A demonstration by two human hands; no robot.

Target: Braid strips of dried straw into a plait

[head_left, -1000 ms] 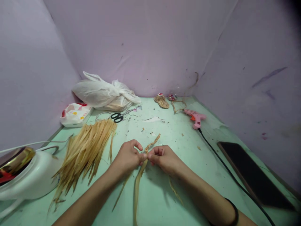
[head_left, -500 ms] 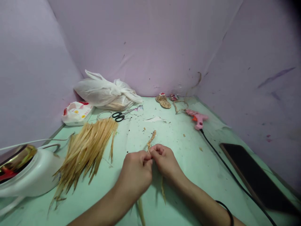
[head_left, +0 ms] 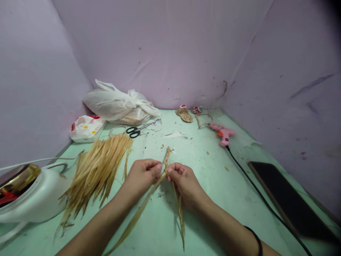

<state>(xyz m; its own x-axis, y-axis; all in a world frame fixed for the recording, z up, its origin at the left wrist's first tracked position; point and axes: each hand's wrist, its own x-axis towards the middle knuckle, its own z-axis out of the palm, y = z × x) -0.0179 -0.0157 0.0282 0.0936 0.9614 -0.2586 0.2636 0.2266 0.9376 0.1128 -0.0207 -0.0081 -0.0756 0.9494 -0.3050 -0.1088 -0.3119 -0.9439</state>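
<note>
A short braid of dried straw strips (head_left: 167,156) points away from me at the middle of the table. My right hand (head_left: 183,181) pinches its near end between thumb and fingers, and loose strips hang below that hand toward me. On the braid's left side, my left hand (head_left: 145,174) is closed with thumb against fingers. A long flat straw strip (head_left: 138,213) runs from the braid past this hand's fingertips down to the lower left. To the left lies a bundle of dried straw strips (head_left: 98,170).
Black-handled scissors (head_left: 133,132), a tied white plastic bag (head_left: 119,105) and a tissue pack (head_left: 87,128) lie at the back left. A white appliance (head_left: 50,192) stands at left. At right are a pink glue gun (head_left: 225,135) with its cord, a dark phone-like slab (head_left: 287,199) and a woven straw piece (head_left: 184,114).
My left hand has moved left, away from the right hand, and a long strip now shows beneath it. The braid has tilted more upright; my right hand stays nearly in place.
</note>
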